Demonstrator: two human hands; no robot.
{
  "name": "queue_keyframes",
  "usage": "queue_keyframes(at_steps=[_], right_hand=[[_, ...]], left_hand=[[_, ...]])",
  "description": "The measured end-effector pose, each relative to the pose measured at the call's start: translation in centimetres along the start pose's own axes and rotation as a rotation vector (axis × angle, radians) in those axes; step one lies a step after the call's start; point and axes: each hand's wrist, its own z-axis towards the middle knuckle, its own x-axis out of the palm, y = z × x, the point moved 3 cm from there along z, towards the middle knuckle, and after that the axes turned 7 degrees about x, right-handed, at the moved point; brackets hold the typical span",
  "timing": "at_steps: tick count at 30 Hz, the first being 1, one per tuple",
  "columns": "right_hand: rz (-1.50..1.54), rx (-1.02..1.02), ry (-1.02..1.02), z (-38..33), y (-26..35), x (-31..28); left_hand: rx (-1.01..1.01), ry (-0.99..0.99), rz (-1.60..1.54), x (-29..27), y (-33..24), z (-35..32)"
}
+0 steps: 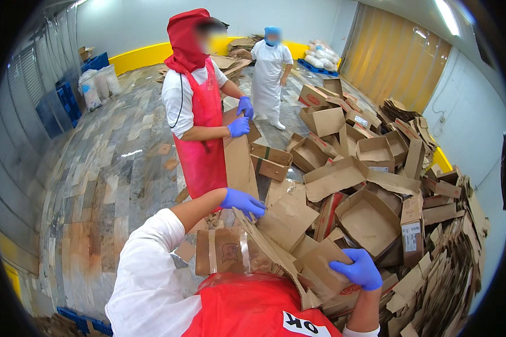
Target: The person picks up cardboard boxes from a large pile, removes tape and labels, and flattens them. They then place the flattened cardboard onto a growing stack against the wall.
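A partly opened brown cardboard box [287, 222] is in front of my red apron, its panels bent apart. My left hand [244, 203], in a blue-purple glove, bends its fingers over the box's far left edge. On the right, my right hand [360, 271], gloved alike, grips a side flap [323, 267] with the thumb on its near face. The fingers behind the flap are partly hidden. Left of the panel edge lies another cardboard piece [222, 250] with clear tape across it.
A heap of empty cardboard boxes [368, 216] fills the right side. Stacked flattened cardboard [433, 292] lies along the right wall. Ahead, a co-worker in a red apron [199, 112] holds a tall cardboard piece [239, 163]. Another person in white [271, 73] stands farther back.
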Motion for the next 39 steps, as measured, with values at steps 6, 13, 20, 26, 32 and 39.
queue_keyframes(at_steps=[6, 13, 20, 26, 32, 39], right_hand=[[-0.098, -0.159, 0.029, 0.5, -1.2, 0.5], [-0.135, -0.109, 0.095, -0.5, 0.7, 1.1], [-0.17, -0.043, -0.026, -0.4, 0.2, 0.9], [-0.405, 0.005, -0.146, 0.1, 0.5, 1.8], [0.052, -0.041, -0.576, -3.0, -4.0, 0.6], [0.996, -0.063, -1.184, -7.5, -16.2, -6.4]], left_hand=[[0.137, -0.213, -0.004, 1.7, 1.4, 2.4], [0.185, -0.379, -0.169, 5.3, 5.5, 5.5], [0.137, -0.608, -0.094, 5.5, 11.9, 8.7], [0.001, -0.549, 0.22, 5.5, 8.0, 8.7], [0.092, -0.755, 0.381, 4.9, 8.9, 5.5], [0.054, -0.745, -0.159, 6.1, 12.6, 3.7]])
